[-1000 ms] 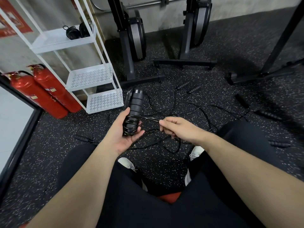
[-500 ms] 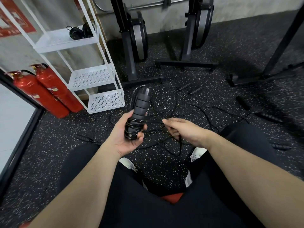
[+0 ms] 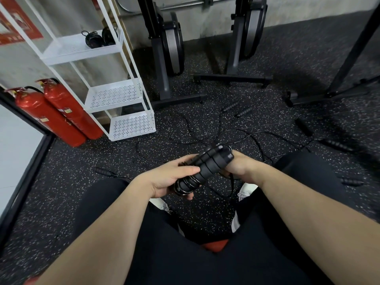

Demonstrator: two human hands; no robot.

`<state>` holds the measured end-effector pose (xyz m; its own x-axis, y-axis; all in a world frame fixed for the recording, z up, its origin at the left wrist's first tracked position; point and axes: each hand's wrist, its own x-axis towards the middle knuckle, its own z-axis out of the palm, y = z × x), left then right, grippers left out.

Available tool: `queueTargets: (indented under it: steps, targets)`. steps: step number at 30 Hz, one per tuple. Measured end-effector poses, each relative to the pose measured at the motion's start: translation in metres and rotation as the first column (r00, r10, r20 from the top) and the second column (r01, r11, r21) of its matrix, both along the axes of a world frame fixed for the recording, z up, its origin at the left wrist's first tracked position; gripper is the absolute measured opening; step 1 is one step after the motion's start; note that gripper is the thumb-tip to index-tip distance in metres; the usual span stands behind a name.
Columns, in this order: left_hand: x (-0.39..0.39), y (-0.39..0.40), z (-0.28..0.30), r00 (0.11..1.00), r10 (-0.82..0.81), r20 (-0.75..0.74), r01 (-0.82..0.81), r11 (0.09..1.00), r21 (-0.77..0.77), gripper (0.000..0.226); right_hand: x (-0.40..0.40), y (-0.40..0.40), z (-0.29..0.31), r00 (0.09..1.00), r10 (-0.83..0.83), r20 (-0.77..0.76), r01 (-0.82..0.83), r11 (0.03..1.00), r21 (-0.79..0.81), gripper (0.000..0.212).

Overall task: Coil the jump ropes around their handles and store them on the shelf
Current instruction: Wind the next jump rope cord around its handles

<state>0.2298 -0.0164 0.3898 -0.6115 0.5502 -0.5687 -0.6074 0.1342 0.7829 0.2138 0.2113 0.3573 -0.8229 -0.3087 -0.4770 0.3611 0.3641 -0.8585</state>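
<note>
The handles (image 3: 207, 167), partly wrapped in rope (image 3: 186, 185), are gripped by the left hand (image 3: 170, 179) above the floor (image 3: 61, 182). The right hand (image 3: 239, 166) is half hidden behind them; its grip cannot be told.

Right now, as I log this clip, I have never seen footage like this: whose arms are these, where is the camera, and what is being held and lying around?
There is no machine here. A person wears one wide-angle camera on the head, so it looks down over their own arms and knees. The left hand grips the lower end of a pair of black jump rope handles with rope already coiled round them. The right hand is at the upper end, partly hidden behind the handles; what it grips is not visible. More rope and loose handles lie tangled on the speckled gym floor. On the left stands a white shelf; its top tier holds two coiled black bundles. Beside it stand two red fire extinguishers.
</note>
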Motion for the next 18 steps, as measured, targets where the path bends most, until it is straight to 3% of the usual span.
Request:
queueTargets:
  steps: [5,8,11,14,18]
  targets:
    - [0.0010,0.0051,-0.0019,0.994,-0.107,-0.030,0.101,0.983,-0.152,0.041,-0.0068,-0.0044,0.0021,0.983,-0.114,0.142,0.142,0.969,-0.204,0.033]
    - [-0.0006,0.0043,-0.0006,0.989,-0.143,-0.047,0.135,0.980,-0.148,0.045,-0.0100,-0.0029,0.0004,0.984,-0.123,0.129,0.153,0.954,-0.258,0.027]
    - [-0.0046,0.0006,-0.0035,0.968,-0.237,-0.079,0.222,0.962,-0.162,0.063,-0.0092,0.0004,-0.0017,1.000,-0.003,-0.018,0.001,0.994,-0.108,0.016]
    - [-0.0043,-0.0002,-0.0083,0.932,-0.331,-0.149,0.291,0.926,-0.239,0.059,-0.0083,-0.0026,-0.0011,0.994,0.061,-0.091,-0.061,0.998,0.005,0.012]
    - [-0.0057,0.0009,-0.0081,0.893,-0.407,-0.193,0.325,0.879,-0.350,0.065,-0.0061,-0.0031,0.0050,0.989,0.044,-0.139,-0.048,0.999,-0.022,0.013]
